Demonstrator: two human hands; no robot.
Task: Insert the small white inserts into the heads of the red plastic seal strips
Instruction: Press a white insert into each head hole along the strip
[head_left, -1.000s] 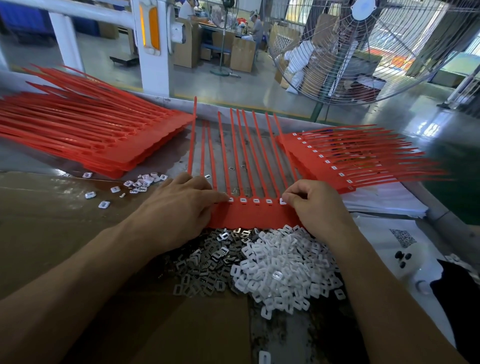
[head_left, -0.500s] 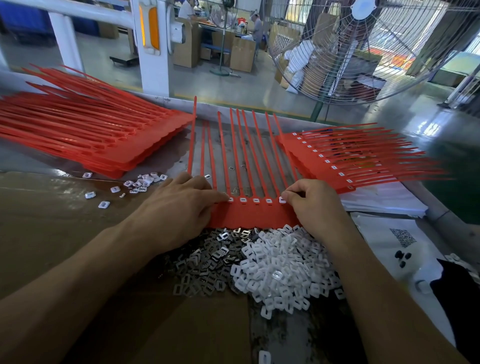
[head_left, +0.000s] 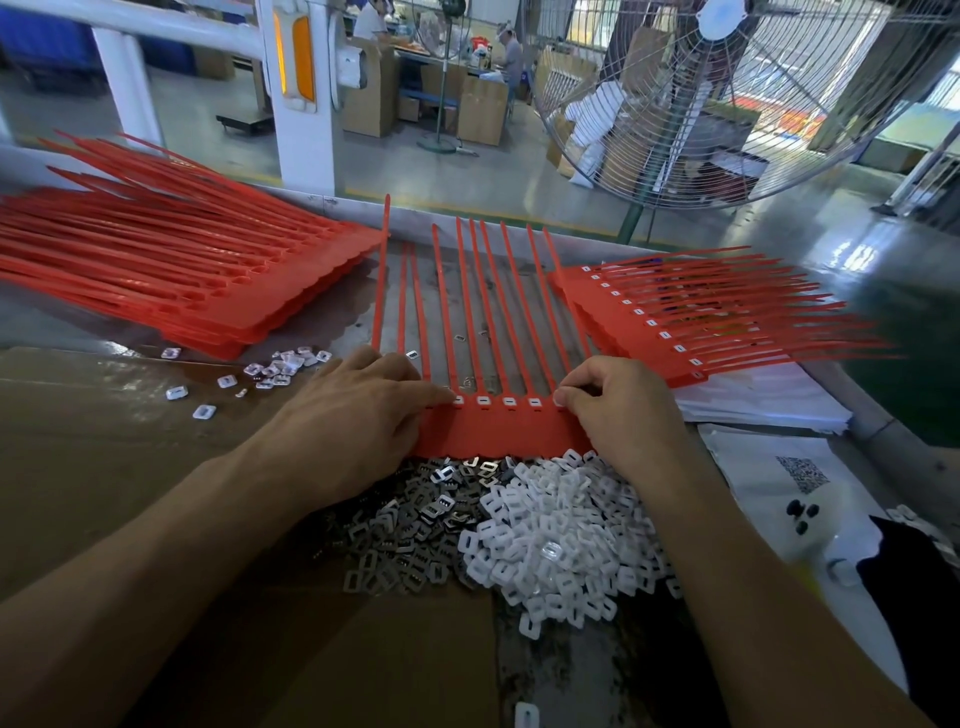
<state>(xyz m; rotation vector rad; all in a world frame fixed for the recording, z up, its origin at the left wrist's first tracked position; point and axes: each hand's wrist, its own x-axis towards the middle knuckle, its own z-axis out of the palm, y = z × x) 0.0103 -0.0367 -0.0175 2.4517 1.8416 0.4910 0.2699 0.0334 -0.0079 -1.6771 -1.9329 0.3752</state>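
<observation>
seal strips (head_left: 498, 431) | heads near hands (head_left: 358, 415) | tails point away

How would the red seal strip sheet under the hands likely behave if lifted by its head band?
The red seal strip sheet would probably flop: its long thin tails already splay unevenly. It looks light, being thin plastic. The white inserts seated in its heads might shake loose if not fully pressed in; that cannot be told.
</observation>
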